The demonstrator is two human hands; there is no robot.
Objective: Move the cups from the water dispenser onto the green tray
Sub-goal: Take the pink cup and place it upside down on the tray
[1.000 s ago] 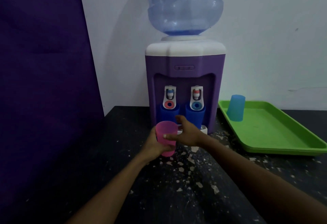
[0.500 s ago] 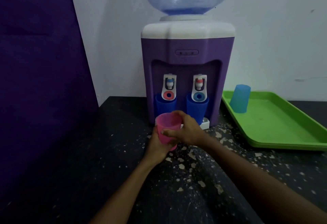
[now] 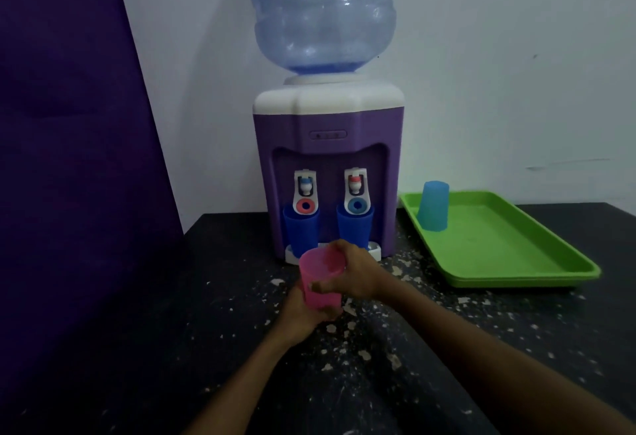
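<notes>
A pink cup (image 3: 320, 280) is held upright just in front of the purple water dispenser (image 3: 327, 166). My left hand (image 3: 303, 317) cups its base from below. My right hand (image 3: 354, 274) wraps its right side near the rim. Two dark blue cups stand under the taps: the left blue cup (image 3: 300, 232) and the right blue cup (image 3: 354, 228). A light blue cup (image 3: 433, 206) sits upside down at the far left corner of the green tray (image 3: 516, 262), right of the dispenser.
A large clear water bottle (image 3: 323, 11) tops the dispenser. A dark purple panel (image 3: 69, 159) walls off the left side. The black table (image 3: 344, 366) is speckled with white paint chips. A white wall stands behind.
The view tilted up and shows more of the bottle. Both hands keep hold of the pink cup, which has come slightly toward me from the dispenser.
</notes>
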